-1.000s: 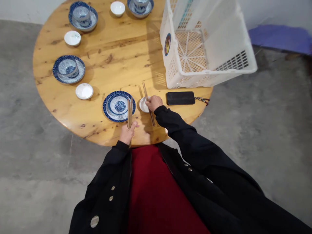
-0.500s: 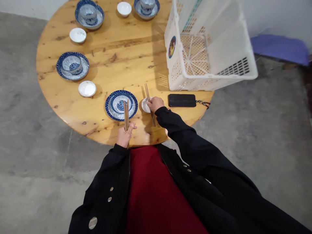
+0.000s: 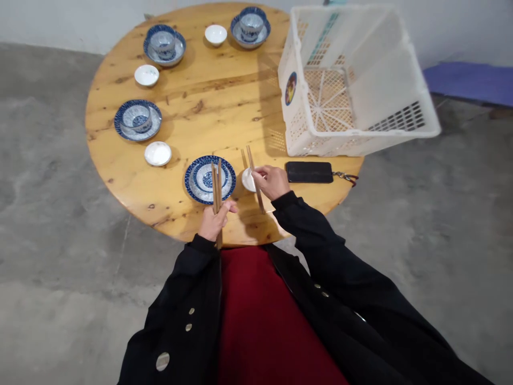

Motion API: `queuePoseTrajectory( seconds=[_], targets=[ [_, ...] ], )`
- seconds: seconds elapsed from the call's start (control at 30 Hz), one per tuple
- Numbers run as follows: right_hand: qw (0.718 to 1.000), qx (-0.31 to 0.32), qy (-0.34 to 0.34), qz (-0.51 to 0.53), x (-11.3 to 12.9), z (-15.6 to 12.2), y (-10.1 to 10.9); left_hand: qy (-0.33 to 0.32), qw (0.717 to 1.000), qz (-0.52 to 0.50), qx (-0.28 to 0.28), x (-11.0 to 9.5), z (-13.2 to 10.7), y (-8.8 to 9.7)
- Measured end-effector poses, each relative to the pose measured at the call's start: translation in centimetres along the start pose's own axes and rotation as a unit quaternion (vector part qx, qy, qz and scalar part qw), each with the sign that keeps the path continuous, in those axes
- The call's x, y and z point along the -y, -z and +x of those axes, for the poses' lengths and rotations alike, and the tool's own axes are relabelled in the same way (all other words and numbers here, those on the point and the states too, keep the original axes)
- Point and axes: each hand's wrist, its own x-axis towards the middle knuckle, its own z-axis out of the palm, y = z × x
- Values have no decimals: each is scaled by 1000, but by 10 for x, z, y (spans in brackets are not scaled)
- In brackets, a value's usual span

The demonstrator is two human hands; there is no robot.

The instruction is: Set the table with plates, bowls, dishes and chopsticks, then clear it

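Observation:
My left hand (image 3: 213, 221) grips a bundle of wooden chopsticks (image 3: 217, 184) near the round wooden table's (image 3: 200, 117) front edge; their tips stand over a blue patterned plate (image 3: 198, 190). My right hand (image 3: 273, 181) rests beside a small white dish (image 3: 248, 181), its fingers on a second pair of chopsticks (image 3: 252, 162) that lies slanted across the dish.
A black phone (image 3: 308, 171) with a key strap lies right of my right hand. A white plastic crate (image 3: 352, 80) stands at the table's right. Further blue bowl-and-plate sets (image 3: 137, 117) (image 3: 164, 44) (image 3: 250, 25) and small white dishes (image 3: 157, 153) (image 3: 146, 75) ring the table.
The view has shifted, so the table sits lower and more to the right. My left hand keeps its chopsticks over the blue plate; my right hand stays at the small dish.

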Motion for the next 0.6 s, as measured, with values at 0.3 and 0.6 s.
queuePoseTrajectory(
  seconds=[0.3, 0.6],
  targets=[
    [909, 92, 86, 398, 68, -47, 16, -28, 978, -65, 198, -26, -11, 5],
    [911, 109, 148, 370, 90, -78, -5, -51, 988, 2, 148, -10, -14, 21]
  ],
)
